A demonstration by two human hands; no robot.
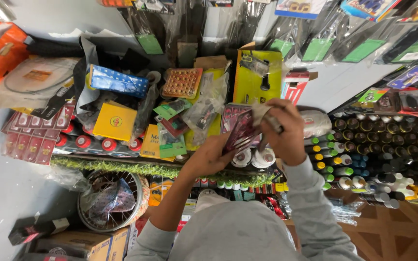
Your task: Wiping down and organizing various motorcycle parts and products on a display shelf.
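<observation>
My left hand (212, 155) grips the lower edge of a flat dark-red packet (240, 131) held over a crowded shelf. My right hand (282, 130) closes on the packet's upper right side, where a crumpled clear wrapper (262, 112) sticks out between the fingers. Both hands touch the same packet. Grey sleeves cover my arms. Below the hands stand white round-topped containers (262, 158).
The shelf holds a yellow box (114, 122), a blue studded box (117, 81), a yellow blister card (255, 79) and red-capped bottles (93, 142). Several rows of spray cans (378, 145) stand at right. A spoked wheel (110, 200) lies below left. Packaged goods hang on the wall.
</observation>
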